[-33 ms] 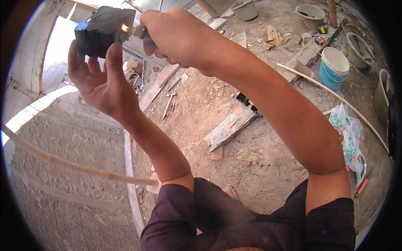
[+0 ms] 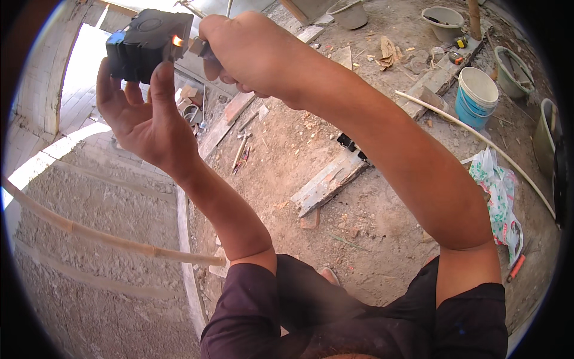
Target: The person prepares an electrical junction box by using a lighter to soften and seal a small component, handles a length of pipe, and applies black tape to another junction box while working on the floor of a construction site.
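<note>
High at the upper left, my left hand [image 2: 149, 122] grips a black boxy plastic piece [image 2: 146, 42] from below, thumb on the near side and fingers behind. A round outline marks its upper face, and a patch of blue shows at its left end. My right hand [image 2: 242, 51] is closed around a small lighter [image 2: 198, 46], mostly covered by the fingers. From the lighter's end a small orange flame [image 2: 177, 40] touches or nearly touches the right side of the black piece. What lies inside the right palm is hidden.
A hammer [image 2: 241, 153] lies on the dirt floor beside a plank. Further right are a broken board [image 2: 329, 182], a blue-and-white bucket [image 2: 476, 96], grey tubs [image 2: 443, 23], a long pale pole [image 2: 442, 113] and a plastic bag [image 2: 495, 188]. A bamboo pole [image 2: 113, 240] crosses the left.
</note>
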### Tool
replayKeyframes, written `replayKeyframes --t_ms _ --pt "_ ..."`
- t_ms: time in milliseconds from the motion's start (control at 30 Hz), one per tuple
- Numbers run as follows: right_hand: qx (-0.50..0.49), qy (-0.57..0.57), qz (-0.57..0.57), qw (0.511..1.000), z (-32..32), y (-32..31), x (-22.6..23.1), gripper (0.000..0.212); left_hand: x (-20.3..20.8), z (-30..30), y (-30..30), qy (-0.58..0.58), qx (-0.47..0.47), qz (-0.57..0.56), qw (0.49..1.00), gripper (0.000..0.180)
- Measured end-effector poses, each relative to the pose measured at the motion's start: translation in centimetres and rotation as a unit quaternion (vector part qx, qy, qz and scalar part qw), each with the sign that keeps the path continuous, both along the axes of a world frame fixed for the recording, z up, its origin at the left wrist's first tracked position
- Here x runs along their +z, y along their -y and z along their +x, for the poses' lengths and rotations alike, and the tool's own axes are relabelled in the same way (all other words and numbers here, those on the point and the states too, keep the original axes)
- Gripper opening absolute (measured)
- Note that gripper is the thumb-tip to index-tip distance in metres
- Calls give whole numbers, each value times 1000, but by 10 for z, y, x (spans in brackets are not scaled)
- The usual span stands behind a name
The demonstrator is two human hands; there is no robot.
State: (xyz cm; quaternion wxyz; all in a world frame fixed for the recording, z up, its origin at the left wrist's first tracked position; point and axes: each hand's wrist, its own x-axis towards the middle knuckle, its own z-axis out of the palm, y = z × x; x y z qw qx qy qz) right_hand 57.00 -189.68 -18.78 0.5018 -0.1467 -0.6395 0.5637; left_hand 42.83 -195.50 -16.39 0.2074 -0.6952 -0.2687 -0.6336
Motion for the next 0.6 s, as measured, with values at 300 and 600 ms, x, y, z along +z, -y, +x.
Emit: replayKeyframes --t_ms 300,600 --pt "-40 -4 29 999 -3 -2 0 52 1 1 2 7 -12 -15 1000 66" --pt "-3 -2 5 1000 2 0 2 54 1 0 1 -5 5 10 1000 62"
